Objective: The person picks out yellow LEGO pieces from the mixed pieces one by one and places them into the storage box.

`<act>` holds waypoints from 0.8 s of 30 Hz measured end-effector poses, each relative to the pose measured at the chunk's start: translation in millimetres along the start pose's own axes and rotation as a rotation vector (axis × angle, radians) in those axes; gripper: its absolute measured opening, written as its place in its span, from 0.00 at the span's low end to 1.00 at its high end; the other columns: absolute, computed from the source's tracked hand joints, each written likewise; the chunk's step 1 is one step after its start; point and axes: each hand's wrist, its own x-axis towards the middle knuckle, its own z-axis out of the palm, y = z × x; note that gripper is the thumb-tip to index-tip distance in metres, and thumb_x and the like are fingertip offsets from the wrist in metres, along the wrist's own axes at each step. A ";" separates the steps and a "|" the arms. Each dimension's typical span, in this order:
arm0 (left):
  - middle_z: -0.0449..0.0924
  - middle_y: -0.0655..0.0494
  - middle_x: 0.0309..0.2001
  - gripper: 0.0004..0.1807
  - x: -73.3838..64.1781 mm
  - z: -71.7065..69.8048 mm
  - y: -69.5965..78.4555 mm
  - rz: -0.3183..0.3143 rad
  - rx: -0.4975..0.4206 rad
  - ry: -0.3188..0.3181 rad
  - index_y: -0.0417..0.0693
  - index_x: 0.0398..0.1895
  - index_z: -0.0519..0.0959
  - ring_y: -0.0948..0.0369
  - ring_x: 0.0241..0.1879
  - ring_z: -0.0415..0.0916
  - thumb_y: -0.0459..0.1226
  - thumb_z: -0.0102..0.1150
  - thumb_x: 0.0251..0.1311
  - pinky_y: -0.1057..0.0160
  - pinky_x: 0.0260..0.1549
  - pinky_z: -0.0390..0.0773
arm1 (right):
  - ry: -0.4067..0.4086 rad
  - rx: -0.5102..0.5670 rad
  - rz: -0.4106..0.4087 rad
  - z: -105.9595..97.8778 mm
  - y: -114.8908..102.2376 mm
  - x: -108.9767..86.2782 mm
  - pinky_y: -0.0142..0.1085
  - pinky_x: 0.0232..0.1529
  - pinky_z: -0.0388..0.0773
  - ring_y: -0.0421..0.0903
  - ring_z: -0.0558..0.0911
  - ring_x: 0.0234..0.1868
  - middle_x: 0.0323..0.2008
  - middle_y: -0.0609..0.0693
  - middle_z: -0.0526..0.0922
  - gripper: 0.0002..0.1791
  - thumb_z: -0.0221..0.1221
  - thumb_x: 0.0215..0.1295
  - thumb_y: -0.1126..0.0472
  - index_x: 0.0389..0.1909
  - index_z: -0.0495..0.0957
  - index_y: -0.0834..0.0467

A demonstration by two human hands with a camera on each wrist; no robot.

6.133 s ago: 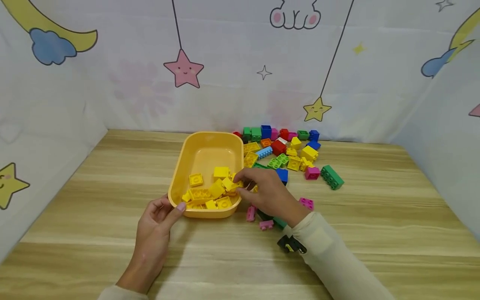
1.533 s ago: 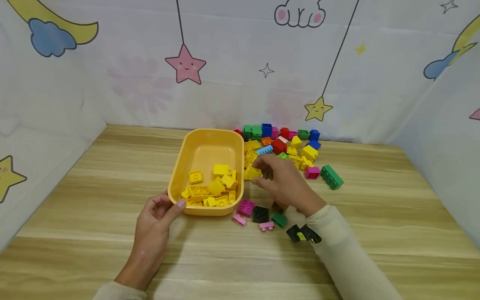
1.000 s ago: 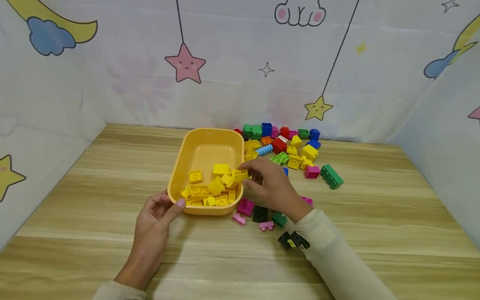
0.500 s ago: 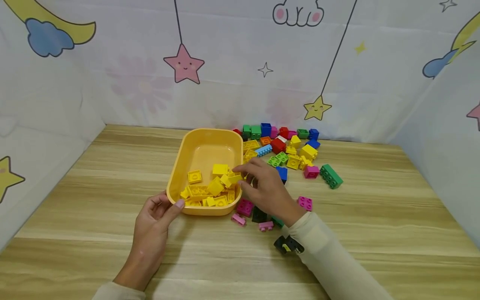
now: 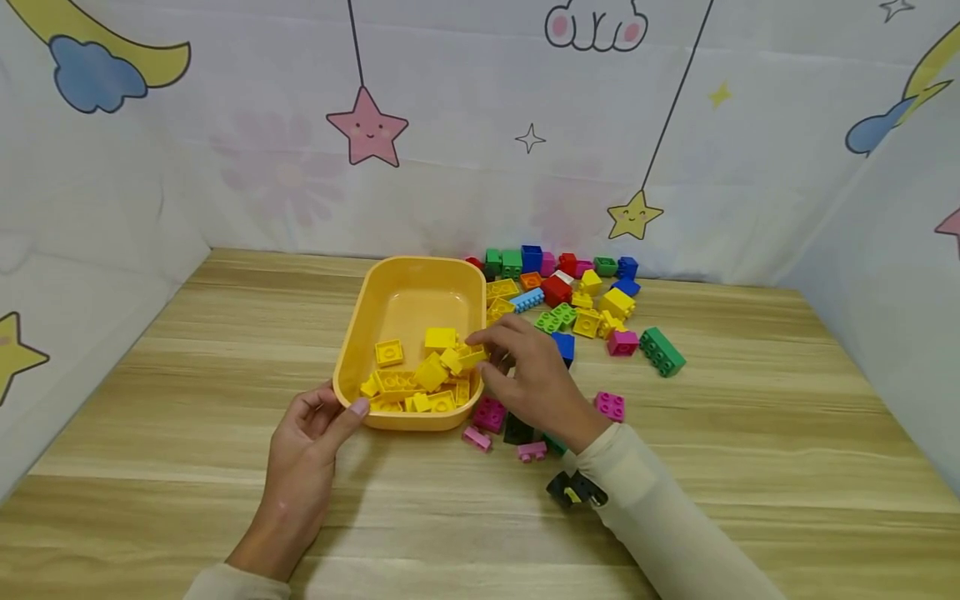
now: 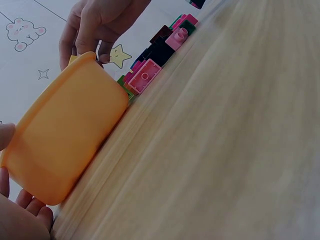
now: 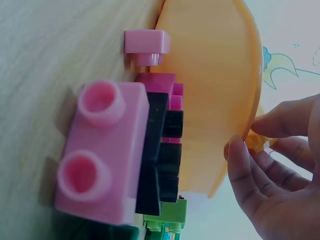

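An orange-yellow tray [image 5: 356, 342] holds several yellow building bricks, heaped toward its near right part. My left hand [image 5: 307, 467] grips the tray's near left corner, thumb on the rim and fingers against the outer wall. Over the tray's right rim, my right hand [image 5: 536, 379] pinches a yellow brick [image 5: 471, 356] just above or against the heap; contact is unclear. From the right wrist view, the thumb and fingers of the right hand [image 7: 285, 160] close around the yellow brick [image 7: 256, 142] beside the rim.
Mixed bricks lie right of the tray, among them a green brick [image 5: 662, 352], a red one [image 5: 557, 291] and a blue one [image 5: 564, 348]. Near the tray's front right corner are a magenta brick [image 5: 489, 414] and a pink one [image 5: 532, 451]. A patterned cloth wall [image 5: 465, 200] stands behind.
My right hand has picked up a yellow brick from the table beside the tray and carried it left over the rim. The left hand keeps its grip on the tray.
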 end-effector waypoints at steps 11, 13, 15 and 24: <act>0.63 0.46 0.65 0.23 1.4 1.3 -0.7 -0.001 0.006 0.011 0.36 0.51 0.63 0.58 0.66 0.63 0.34 0.67 0.65 0.69 0.62 0.68 | 0.015 0.005 0.023 0.5 1.7 0.6 0.34 0.37 0.83 0.42 0.76 0.35 0.40 0.46 0.75 0.14 0.63 0.62 0.72 0.48 0.83 0.59; 0.64 0.47 0.64 0.23 1.3 1.7 -0.4 0.003 0.002 0.014 0.35 0.51 0.63 0.58 0.65 0.64 0.34 0.67 0.65 0.69 0.61 0.68 | 0.016 0.001 0.025 0.1 1.8 0.5 0.33 0.37 0.83 0.42 0.76 0.35 0.40 0.46 0.75 0.14 0.63 0.62 0.72 0.48 0.83 0.59; 0.64 0.47 0.63 0.23 1.2 1.9 -0.1 0.006 0.001 0.013 0.34 0.51 0.63 0.58 0.65 0.64 0.34 0.67 0.64 0.70 0.60 0.69 | 0.017 0.001 0.022 0.1 1.7 0.4 0.33 0.37 0.83 0.42 0.76 0.35 0.39 0.46 0.75 0.14 0.63 0.62 0.72 0.48 0.83 0.59; 0.64 0.46 0.66 0.24 1.0 0.7 0.0 -0.011 0.017 0.014 0.36 0.51 0.63 0.57 0.66 0.63 0.35 0.68 0.64 0.68 0.62 0.67 | 0.020 0.013 -0.008 2.7 3.3 0.9 0.32 0.36 0.82 0.41 0.75 0.34 0.38 0.46 0.75 0.14 0.63 0.62 0.72 0.48 0.83 0.60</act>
